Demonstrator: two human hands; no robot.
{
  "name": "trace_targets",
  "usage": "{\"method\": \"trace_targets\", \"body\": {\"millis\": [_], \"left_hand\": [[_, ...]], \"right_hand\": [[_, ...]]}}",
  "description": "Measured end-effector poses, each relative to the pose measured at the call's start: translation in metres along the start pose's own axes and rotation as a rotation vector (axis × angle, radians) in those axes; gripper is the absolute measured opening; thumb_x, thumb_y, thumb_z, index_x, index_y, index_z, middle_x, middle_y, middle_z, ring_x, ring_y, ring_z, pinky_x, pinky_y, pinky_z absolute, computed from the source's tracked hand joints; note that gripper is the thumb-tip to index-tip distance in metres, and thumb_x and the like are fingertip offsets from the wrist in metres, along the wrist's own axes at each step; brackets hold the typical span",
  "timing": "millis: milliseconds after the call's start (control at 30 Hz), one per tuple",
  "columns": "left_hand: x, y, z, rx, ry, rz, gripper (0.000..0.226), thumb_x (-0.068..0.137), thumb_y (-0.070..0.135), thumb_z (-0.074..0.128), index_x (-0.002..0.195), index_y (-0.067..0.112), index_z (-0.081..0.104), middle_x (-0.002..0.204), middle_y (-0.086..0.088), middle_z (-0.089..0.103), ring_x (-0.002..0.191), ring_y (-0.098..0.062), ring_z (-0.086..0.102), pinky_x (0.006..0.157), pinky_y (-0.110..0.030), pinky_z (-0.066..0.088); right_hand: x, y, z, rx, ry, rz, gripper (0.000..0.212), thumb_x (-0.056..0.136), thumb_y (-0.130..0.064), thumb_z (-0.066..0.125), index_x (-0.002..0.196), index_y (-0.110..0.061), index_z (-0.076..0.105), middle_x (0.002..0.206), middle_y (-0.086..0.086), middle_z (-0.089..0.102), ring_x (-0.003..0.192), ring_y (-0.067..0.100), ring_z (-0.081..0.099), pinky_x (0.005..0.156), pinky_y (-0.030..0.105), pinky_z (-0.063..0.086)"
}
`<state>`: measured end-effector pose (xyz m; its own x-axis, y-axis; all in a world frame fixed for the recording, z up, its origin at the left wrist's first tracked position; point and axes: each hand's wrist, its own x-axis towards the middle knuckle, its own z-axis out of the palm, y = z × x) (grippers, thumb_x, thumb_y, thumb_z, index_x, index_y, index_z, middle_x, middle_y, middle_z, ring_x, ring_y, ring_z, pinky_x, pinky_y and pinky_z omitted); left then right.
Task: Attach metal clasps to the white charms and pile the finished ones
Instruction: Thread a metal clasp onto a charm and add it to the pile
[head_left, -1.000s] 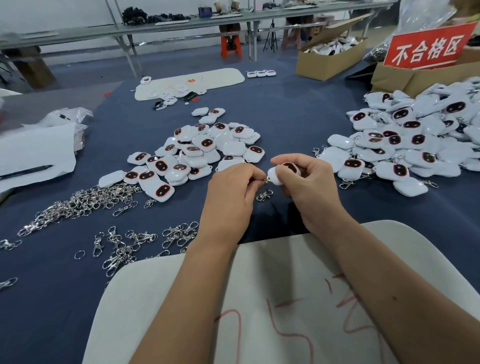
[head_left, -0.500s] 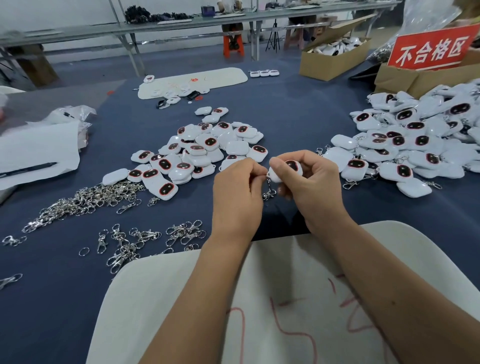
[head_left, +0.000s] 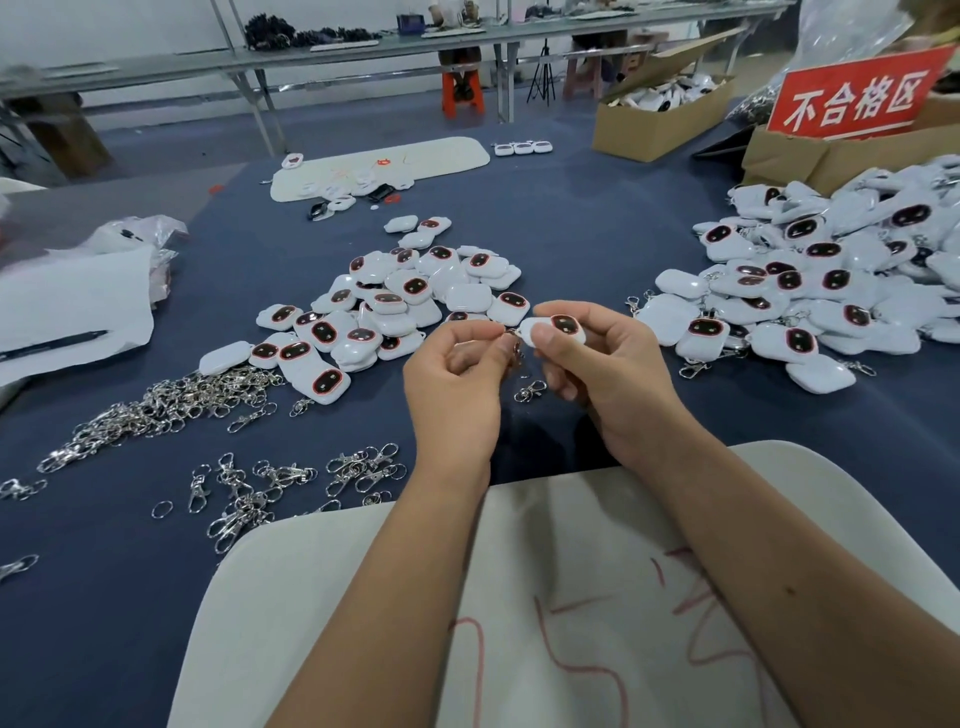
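Over at the left edge of the surface (head_left: 571, 218), a white sheet (head_left: 67, 312) is lying with a dark pen (head_left: 52, 345) on top. Just right of it, loose metal clasps (head_left: 171, 400) are sprawling in a silvery heap, with more scattered clasps (head_left: 291, 478) lying toward the near edge. Mid-surface, the pile of bare white charms (head_left: 395, 301) is sitting behind the hands. Now the left hand (head_left: 452, 384) is curling in, fingertips pinching a clasp (head_left: 514, 343) right at the charm's corner. The right hand (head_left: 608, 364) is gripping that white charm (head_left: 553, 330), thumb across its front, dark face turned up, above the surface just beyond the pale mat (head_left: 597, 597) at the near edge. One more clasp (head_left: 530, 389) is lying between the hands. Along the right edge, the big finished pile (head_left: 831, 280) is spreading wide, clasps poking out. Behind it, a red sign (head_left: 857, 96) is standing on a cardboard box (head_left: 789, 156).
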<state>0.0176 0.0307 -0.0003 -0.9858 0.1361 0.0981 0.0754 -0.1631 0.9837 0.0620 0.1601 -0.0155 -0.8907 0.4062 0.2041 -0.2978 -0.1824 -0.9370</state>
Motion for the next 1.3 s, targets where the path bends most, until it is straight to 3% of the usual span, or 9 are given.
{"method": "trace_targets", "body": {"millis": [167,267,367,633,733,1067,1200,1300], "left_hand": [[0.001,0.0,0.001,-0.096,-0.092,-0.105,0.006,0.095,0.005,0.069,0.096,0.009,0.073,0.074,-0.001,0.073,0.073,-0.012,0.065,0.071,-0.022,0.055],[0.001,0.001,0.0,-0.12,-0.129,-0.124,0.008,0.092,0.006,0.072,0.099,0.01,0.074,0.083,-0.002,0.077,0.082,-0.011,0.069,0.078,-0.022,0.056],[0.0,0.002,0.001,-0.138,-0.102,-0.119,0.011,0.09,0.003,0.074,0.098,0.009,0.073,0.079,-0.004,0.075,0.082,-0.014,0.07,0.082,-0.026,0.057],[-0.002,0.002,0.006,-0.278,-0.033,-0.211,0.012,0.09,-0.003,0.07,0.097,0.007,0.07,0.075,-0.006,0.074,0.072,-0.015,0.069,0.069,-0.023,0.055],[-0.002,0.002,0.005,-0.284,-0.08,-0.237,0.01,0.091,-0.003,0.069,0.093,0.008,0.071,0.075,-0.005,0.073,0.072,-0.013,0.068,0.067,-0.021,0.053],[0.005,0.005,-0.004,0.134,-0.236,-0.012,0.023,0.09,-0.005,0.07,0.079,0.015,0.071,0.071,-0.002,0.071,0.065,-0.009,0.066,0.069,-0.021,0.055],[0.009,0.006,-0.009,0.437,-0.312,0.146,0.025,0.09,0.0,0.072,0.076,0.021,0.072,0.074,-0.009,0.069,0.067,-0.021,0.061,0.072,-0.036,0.054],[0.008,0.006,-0.011,0.491,-0.29,0.206,0.024,0.09,0.001,0.071,0.077,0.021,0.074,0.073,-0.004,0.07,0.068,-0.022,0.061,0.067,-0.03,0.051]], "right_hand": [[0.001,0.0,-0.001,0.001,0.021,0.001,0.014,0.087,-0.026,0.081,0.099,-0.018,0.079,0.072,0.006,0.066,0.052,0.012,0.053,0.048,0.019,0.042],[0.002,0.001,-0.002,-0.009,0.046,0.006,0.013,0.089,-0.031,0.079,0.095,-0.019,0.08,0.074,0.004,0.07,0.051,0.013,0.055,0.046,0.02,0.042],[0.003,0.001,0.001,-0.023,0.101,0.023,0.021,0.089,-0.039,0.079,0.092,-0.018,0.079,0.073,0.004,0.07,0.048,0.015,0.054,0.044,0.021,0.041],[0.002,0.001,0.004,-0.086,0.141,-0.015,0.038,0.085,-0.047,0.08,0.093,-0.01,0.073,0.07,0.004,0.071,0.045,0.016,0.055,0.043,0.023,0.041],[0.0,-0.001,0.005,-0.079,0.142,-0.031,0.041,0.08,-0.047,0.078,0.093,-0.009,0.071,0.07,0.005,0.071,0.045,0.016,0.056,0.043,0.022,0.041],[0.001,0.002,0.003,-0.118,0.234,-0.01,0.04,0.092,-0.042,0.078,0.086,-0.003,0.068,0.063,0.007,0.065,0.041,0.018,0.054,0.04,0.021,0.038],[-0.001,0.002,0.002,-0.208,0.204,-0.04,0.04,0.092,-0.042,0.078,0.086,-0.003,0.067,0.064,0.003,0.068,0.042,0.015,0.054,0.039,0.022,0.039],[-0.002,0.001,0.004,-0.234,0.202,-0.055,0.034,0.093,-0.038,0.077,0.087,-0.006,0.068,0.064,0.003,0.069,0.043,0.016,0.056,0.039,0.023,0.04]]}}
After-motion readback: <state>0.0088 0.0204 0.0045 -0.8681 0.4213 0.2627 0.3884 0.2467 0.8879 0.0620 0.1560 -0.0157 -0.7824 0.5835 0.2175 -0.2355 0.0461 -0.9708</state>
